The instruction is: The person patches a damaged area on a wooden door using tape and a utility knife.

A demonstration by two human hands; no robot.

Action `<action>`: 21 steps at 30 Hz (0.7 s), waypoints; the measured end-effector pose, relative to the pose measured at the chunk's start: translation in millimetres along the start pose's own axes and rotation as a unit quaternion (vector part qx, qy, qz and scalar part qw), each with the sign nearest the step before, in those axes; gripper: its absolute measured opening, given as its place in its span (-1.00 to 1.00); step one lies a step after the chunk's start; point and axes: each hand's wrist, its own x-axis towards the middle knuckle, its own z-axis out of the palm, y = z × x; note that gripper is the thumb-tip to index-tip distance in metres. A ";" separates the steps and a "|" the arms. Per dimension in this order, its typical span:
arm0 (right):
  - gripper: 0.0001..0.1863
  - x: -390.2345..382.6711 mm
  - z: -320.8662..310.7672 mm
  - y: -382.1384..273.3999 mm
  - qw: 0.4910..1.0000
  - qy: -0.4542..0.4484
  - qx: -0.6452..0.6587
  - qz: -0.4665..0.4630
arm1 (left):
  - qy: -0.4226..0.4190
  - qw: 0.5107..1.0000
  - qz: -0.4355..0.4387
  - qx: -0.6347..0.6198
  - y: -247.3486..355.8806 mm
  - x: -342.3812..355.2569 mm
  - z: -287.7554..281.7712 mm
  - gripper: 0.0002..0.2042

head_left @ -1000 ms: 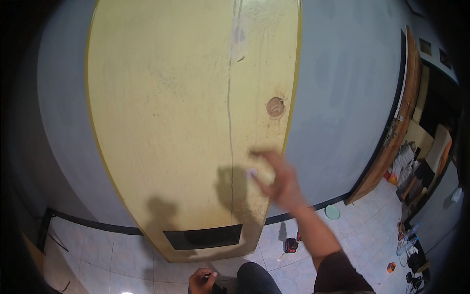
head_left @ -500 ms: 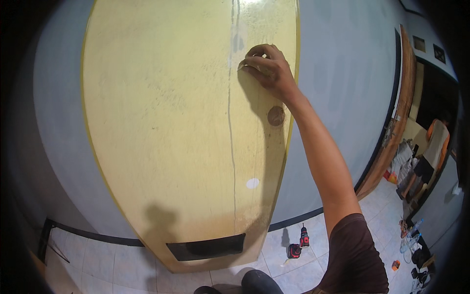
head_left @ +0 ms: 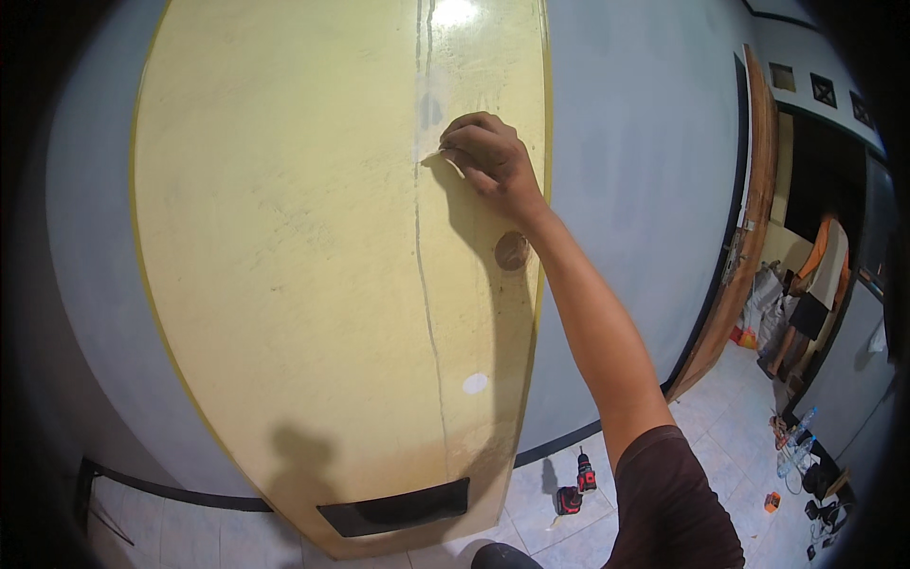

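In the upper centre of the frame, the right hand [head_left: 493,161] pinches a small pale flap [head_left: 431,159] against the yellow door [head_left: 284,237]. 1 white spot [head_left: 475,383] and 1 drill [head_left: 586,474] lie lower, right of centre. The left hand's state I cannot tell.

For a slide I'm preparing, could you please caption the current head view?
Right hand at a pale flap on a yellow panel, above a white disc, with a drill on the floor.

We've got pale bluish-white floor tiles [head_left: 706,429] way below our right hand [head_left: 494,163], with a red-and-black cordless drill [head_left: 587,473] and, further right, a small orange block [head_left: 773,502].
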 end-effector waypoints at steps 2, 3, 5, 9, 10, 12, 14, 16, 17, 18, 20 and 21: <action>-0.78 -1.5 -0.2 -0.9 1.000 -0.005 -0.006 0.006 | -0.006 1.000 -0.001 0.001 2.0 2.6 1.7 -0.32; -0.78 -1.7 -0.1 -1.5 1.000 -0.007 -0.008 0.009 | -0.007 1.000 0.000 0.001 3.4 4.9 2.1 -0.32; -0.79 -2.7 1.2 0.1 1.000 -0.006 -0.008 0.010 | -0.011 1.000 0.000 0.000 4.9 7.2 3.6 -0.33; -0.80 -3.8 0.4 1.3 1.000 -0.007 -0.007 0.006 | -0.019 1.000 0.001 0.002 7.1 10.8 6.2 -0.35; -0.82 -3.4 0.5 0.2 1.000 -0.004 -0.019 -0.008 | -0.019 1.000 0.000 0.002 7.6 11.7 6.3 -0.36; -0.85 -3.0 0.9 -1.8 0.998 0.002 -0.042 -0.036 | -0.021 1.000 -0.002 0.003 8.4 13.0 7.1 -0.37; -0.85 -0.3 2.6 -1.2 0.999 0.004 -0.025 -0.031 | -0.023 1.000 0.000 0.002 9.1 13.9 8.4 -0.38; -0.84 0.1 4.4 1.6 1.000 0.006 -0.003 -0.022 | -0.026 1.000 -0.001 0.001 9.5 15.0 8.9 -0.39; -0.84 -0.8 5.2 4.0 1.000 0.007 0.011 -0.015 | -0.026 1.000 -0.002 0.001 9.3 14.9 9.4 -0.39; -0.82 -2.0 6.0 6.0 1.000 0.009 0.020 -0.008 | -0.027 1.000 -0.003 0.000 9.1 14.8 10.0 -0.40; -0.78 -3.4 8.6 8.9 0.999 0.012 0.036 0.007 | -0.028 1.000 -0.004 0.000 9.6 15.4 10.5 -0.41; -0.77 -4.1 9.1 10.1 0.999 0.014 0.040 0.014 | -0.027 1.000 -0.006 -0.001 9.9 15.9 10.1 -0.41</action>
